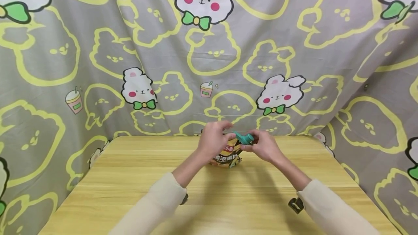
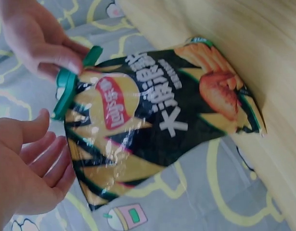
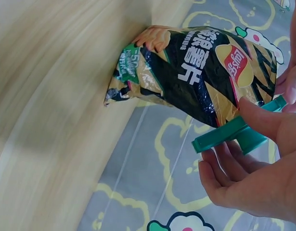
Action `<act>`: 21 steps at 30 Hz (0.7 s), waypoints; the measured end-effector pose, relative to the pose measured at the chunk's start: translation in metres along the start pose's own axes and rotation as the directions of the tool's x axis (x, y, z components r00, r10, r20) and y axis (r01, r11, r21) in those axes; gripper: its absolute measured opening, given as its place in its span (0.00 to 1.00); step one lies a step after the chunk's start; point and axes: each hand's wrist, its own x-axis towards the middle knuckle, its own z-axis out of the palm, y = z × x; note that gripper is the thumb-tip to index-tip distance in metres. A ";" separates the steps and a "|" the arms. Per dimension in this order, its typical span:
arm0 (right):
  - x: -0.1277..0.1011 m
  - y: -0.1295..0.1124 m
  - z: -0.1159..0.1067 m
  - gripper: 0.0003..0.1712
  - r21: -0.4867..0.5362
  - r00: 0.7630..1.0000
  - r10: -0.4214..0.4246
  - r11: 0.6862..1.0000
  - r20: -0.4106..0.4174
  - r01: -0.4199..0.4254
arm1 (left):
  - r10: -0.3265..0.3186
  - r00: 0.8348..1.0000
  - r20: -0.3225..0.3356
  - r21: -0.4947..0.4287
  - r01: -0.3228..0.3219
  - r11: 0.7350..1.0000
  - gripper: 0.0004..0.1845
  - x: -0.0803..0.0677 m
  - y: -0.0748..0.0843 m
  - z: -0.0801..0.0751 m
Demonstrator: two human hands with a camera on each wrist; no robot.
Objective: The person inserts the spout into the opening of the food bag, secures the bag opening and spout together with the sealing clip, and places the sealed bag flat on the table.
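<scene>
A black and yellow Lay's chip bag (image 1: 225, 158) stands upright on the table, its printed front showing in both wrist views. My right hand (image 1: 265, 146) pinches a green bag clip (image 3: 227, 132) between thumb and fingers. The clip lies across the bag's top edge, toward one corner; whether it is fastened cannot be told. At the other top corner is my left hand (image 2: 34, 168), its thumb apart and its loosely bent fingers beside the bag's edge. Some of those fingertips are hidden behind the bag (image 2: 157, 106).
The light wooden table (image 1: 140, 177) reaches to a grey curtain (image 1: 169, 64) with yellow outlines and white cartoon animals, which hangs behind and on both sides. A black strap piece (image 1: 296, 205) sits at the right sleeve cuff.
</scene>
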 end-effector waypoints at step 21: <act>-0.032 0.038 -0.004 0.24 -0.054 0.994 0.095 0.994 0.048 -0.092 | -0.263 0.953 -0.148 -0.106 0.249 0.963 0.07 -0.017 -0.055 -0.052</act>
